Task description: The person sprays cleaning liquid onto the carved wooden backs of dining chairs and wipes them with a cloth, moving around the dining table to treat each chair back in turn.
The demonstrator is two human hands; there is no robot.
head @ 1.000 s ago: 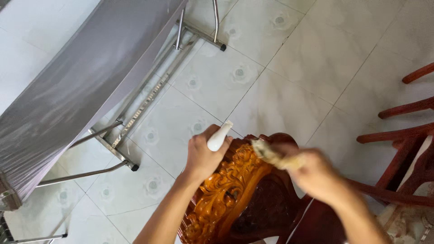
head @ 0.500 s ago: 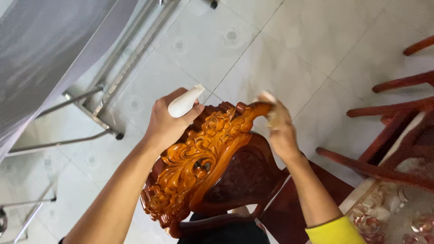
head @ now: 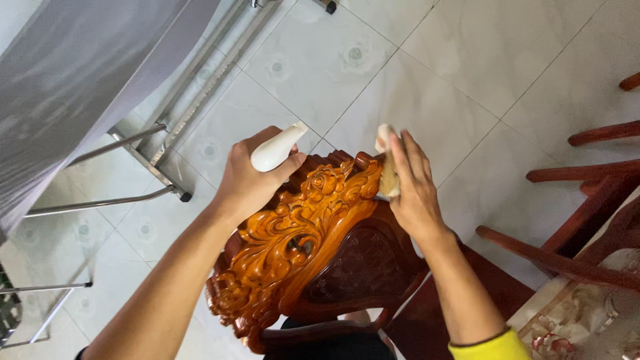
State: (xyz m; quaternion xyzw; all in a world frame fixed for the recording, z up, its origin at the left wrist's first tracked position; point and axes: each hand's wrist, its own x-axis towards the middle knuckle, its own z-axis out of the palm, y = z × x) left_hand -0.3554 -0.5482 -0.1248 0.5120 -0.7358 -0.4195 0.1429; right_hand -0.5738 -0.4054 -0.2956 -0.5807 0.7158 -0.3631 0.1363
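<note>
While I look straight down, my left hand (head: 248,179) is wrapped around a small white plastic spray bottle (head: 277,148), fingers closed on its body, nozzle end sticking out toward upper right. Same hand rests against the top edge of the glossy orange-brown carved wooden chair back (head: 300,233), flower and scroll carving all over it. My right hand (head: 410,189) has fingers flat and together, pressing a small tan cloth or pad (head: 387,170) against the right end of the carved crest; cloth mostly hidden under the fingers, can't tell its exact kind. Yellow sleeve cuff (head: 490,347) shows at my right forearm, bottom edge. Darker red-brown panel (head: 363,267) sits below the carving, part of the same chair. Floor is pale square ceramic tiles (head: 460,73) with faint flower marks. Upper left: grey fabric stretched on a folding metal-tube frame (head: 73,87), legs on the tiles, well apart from the chair. Right edge: dark red wooden chair rails (head: 587,173) and a patterned floral surface (head: 580,313) at bottom right.
</note>
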